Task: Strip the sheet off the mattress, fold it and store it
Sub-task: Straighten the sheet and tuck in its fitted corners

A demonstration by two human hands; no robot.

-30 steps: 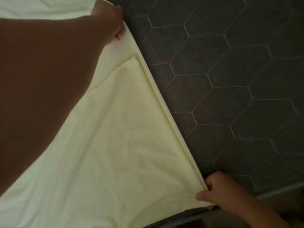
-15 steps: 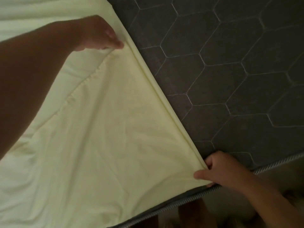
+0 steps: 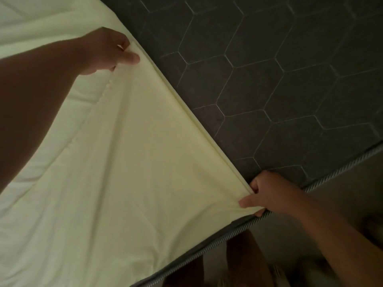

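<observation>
A pale yellow sheet (image 3: 128, 158) lies folded over on the dark grey mattress (image 3: 279, 79), which has a hexagon quilt pattern. Its folded edge runs diagonally from upper left to lower right. My left hand (image 3: 107, 51) pinches the far end of that fold between thumb and fingers. My right hand (image 3: 267, 193) pinches the near corner of the fold, right at the mattress's piped edge. The sheet is stretched fairly flat between the two hands, with a hemmed layer showing under my left hand.
The mattress's striped piping (image 3: 310, 189) marks its near edge. Below it are a dim floor (image 3: 342, 204) and my legs (image 3: 242, 262). More of the sheet spreads off to the left and top left.
My left hand has drawn back along the fold toward me and lower in view, still pinching the sheet. The right hand keeps its grip at the mattress edge.
</observation>
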